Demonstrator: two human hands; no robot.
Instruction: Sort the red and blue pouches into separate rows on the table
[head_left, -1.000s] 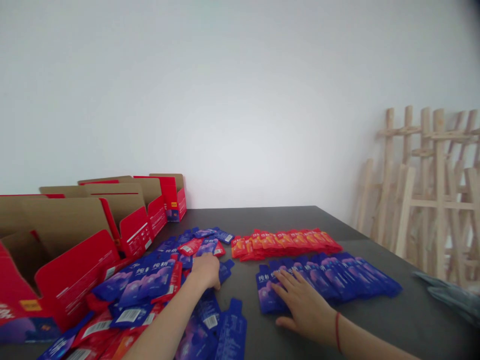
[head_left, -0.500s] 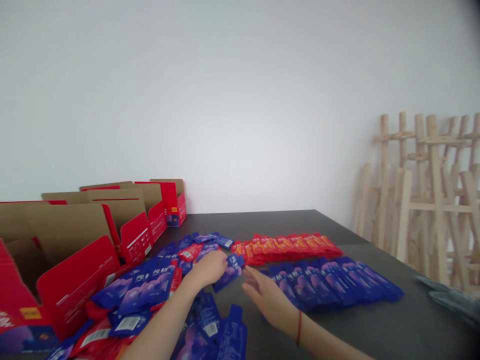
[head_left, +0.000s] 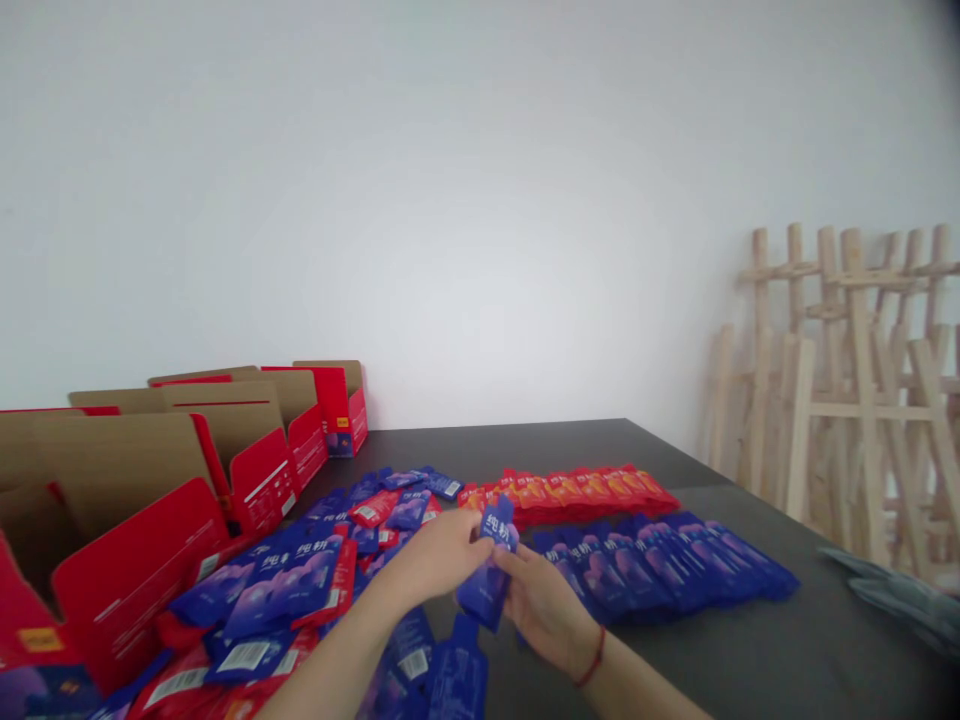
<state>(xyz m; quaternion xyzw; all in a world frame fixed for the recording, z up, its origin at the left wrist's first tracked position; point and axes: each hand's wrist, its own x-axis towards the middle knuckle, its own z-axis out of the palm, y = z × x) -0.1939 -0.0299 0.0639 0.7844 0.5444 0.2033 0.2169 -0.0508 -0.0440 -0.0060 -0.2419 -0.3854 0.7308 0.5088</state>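
Both hands hold one blue pouch (head_left: 490, 568) lifted a little above the dark table (head_left: 750, 640). My left hand (head_left: 435, 555) grips the pouch from the left, fingers closed on its upper part. My right hand (head_left: 544, 605), with a red string at the wrist, pinches it from the right and below. Just right of the hands lies a neat overlapping row of blue pouches (head_left: 660, 560). Behind it runs a row of red-orange pouches (head_left: 577, 490). A loose heap of blue and red pouches (head_left: 300, 580) lies to the left under my left forearm.
Several open red cardboard boxes (head_left: 150, 520) with brown flaps stand along the table's left side. Wooden frames (head_left: 847, 400) lean against the white wall at the right. A grey-green bag (head_left: 900, 595) lies at the table's right edge.
My left hand took a blue pouch from the heap and lifted it toward the middle. My right hand left the blue row and closed on the same pouch.
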